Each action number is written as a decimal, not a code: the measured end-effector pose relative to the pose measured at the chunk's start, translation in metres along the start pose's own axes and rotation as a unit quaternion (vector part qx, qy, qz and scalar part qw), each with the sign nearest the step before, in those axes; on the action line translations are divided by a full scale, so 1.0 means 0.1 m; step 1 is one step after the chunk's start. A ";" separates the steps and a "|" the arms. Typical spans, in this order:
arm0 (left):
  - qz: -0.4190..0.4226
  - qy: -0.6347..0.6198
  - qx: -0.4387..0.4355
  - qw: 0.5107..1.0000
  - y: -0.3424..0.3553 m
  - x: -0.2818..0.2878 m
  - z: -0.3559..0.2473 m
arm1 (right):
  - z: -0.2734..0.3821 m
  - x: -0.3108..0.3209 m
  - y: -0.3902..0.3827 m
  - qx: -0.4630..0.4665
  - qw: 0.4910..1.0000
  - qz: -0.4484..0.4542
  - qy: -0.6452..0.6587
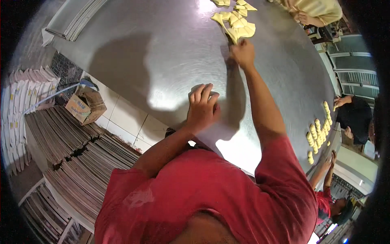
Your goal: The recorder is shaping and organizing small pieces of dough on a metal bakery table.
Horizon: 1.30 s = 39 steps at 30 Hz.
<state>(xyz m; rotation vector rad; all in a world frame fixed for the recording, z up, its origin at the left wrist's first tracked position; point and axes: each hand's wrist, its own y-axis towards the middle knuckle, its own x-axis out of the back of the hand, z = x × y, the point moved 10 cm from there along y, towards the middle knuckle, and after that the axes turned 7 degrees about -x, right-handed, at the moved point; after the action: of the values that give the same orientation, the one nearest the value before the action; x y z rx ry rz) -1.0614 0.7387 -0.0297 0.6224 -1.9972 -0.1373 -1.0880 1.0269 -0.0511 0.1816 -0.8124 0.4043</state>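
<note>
A pile of flat, pale-yellow dough pieces, cut with straight sides and points, lies at the far part of the metal table. Stretched out to its near edge, my right hand is closed around the tip of a long dough piece; the fingertips are partly hidden. Much nearer to me, my left hand hovers over or rests on the table's near edge, fingers apart and holding nothing. Whether it touches the steel I cannot tell.
Rolled dough pieces stand in rows at the table's right, where co-workers' hands are. Another person in yellow is at the far right. Stacked trays, a cardboard box and metal sheets are at the left.
</note>
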 end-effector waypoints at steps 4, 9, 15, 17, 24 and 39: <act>-0.015 -0.098 -0.049 0.994 -0.03 0.06 -0.02 | -0.61 0.23 -1.25 -0.100 0.980 0.099 0.140; 0.045 -0.499 0.121 0.857 0.02 -0.18 -0.12 | -0.25 0.85 -2.41 -0.179 0.906 0.115 0.365; 0.246 -0.727 0.284 0.575 0.01 -0.59 -1.01 | -0.43 1.50 -2.61 -0.055 0.956 0.062 0.280; 0.267 -0.705 0.274 0.597 -0.04 -0.62 -1.08 | -0.73 1.65 -2.70 -0.111 0.933 0.042 0.341; 0.115 -0.412 0.183 0.885 -0.06 -0.05 -0.40 | -1.64 1.85 -3.34 -0.303 0.772 -0.114 0.547; 0.079 0.057 -0.160 0.982 0.27 -0.38 -0.51 | -2.16 2.02 -2.84 -0.133 0.957 -0.197 -0.169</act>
<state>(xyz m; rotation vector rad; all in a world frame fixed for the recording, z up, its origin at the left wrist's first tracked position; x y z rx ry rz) -1.0139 0.7883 -0.0253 0.2590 -1.8524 -0.3132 -0.7006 0.8920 -0.0505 0.1582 -1.1303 -0.1198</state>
